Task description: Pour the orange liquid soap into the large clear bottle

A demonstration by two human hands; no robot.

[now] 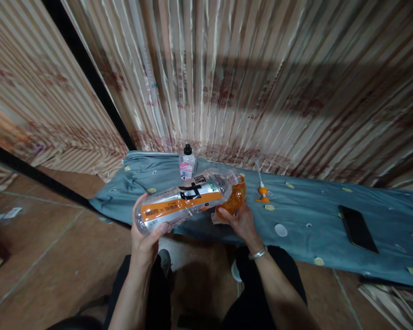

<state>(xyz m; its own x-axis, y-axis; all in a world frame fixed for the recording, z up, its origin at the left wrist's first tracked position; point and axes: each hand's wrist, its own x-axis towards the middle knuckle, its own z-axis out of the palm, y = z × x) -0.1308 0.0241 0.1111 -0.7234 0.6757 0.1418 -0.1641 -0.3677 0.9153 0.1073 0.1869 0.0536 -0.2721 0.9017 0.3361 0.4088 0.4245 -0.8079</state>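
My left hand (146, 233) is wrapped around the base of a clear plastic drink bottle (184, 199) with a silver and orange label. The bottle lies tilted, its mouth to the right and a little higher. My right hand (239, 220) grips an orange bottle (236, 199) that looks filled with amber liquid. The clear bottle's neck meets or overlaps the top of the orange bottle; whether the two mouths touch I cannot tell. Right of them on the cloth lies an orange pump top (262, 195) with its thin tube, and a white round cap (281, 230).
A small clear bottle with a black cap (187, 162) stands at the back of the blue-green cloth (313, 215). A black phone (358, 229) lies at the right. A striped curtain (227, 82) hangs behind, and dark poles (89, 78) cross the left side.
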